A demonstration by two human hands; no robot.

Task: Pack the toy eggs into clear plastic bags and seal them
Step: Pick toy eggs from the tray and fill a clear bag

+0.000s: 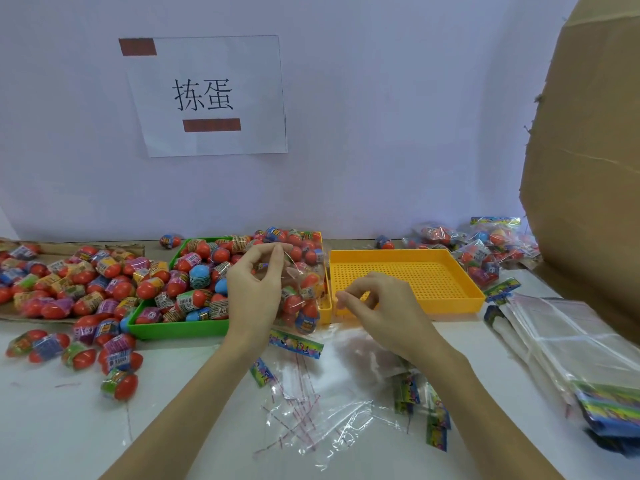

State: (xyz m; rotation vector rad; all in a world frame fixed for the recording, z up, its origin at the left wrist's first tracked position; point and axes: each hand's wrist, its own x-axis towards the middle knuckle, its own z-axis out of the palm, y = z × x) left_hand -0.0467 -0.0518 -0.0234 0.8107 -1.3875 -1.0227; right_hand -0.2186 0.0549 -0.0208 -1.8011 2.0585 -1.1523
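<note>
My left hand point(254, 285) pinches the top of a clear plastic bag point(300, 299) that holds several red toy eggs and stands upright in front of the green tray point(173, 329). My right hand point(375, 304) is to the right of the bag with thumb and fingers pinched together, apparently on a thin clear strip. The green tray is heaped with loose toy eggs point(199, 275) with red ends and coloured wrappers.
An empty yellow perforated tray point(408, 278) sits right of the green one. More loose eggs point(69, 285) cover cardboard at the left. Peeled strips and empty bags point(311, 407) litter the near table. A stack of empty bags point(568, 341) lies right; filled bags point(485, 247) and a cardboard box point(588, 168) stand behind.
</note>
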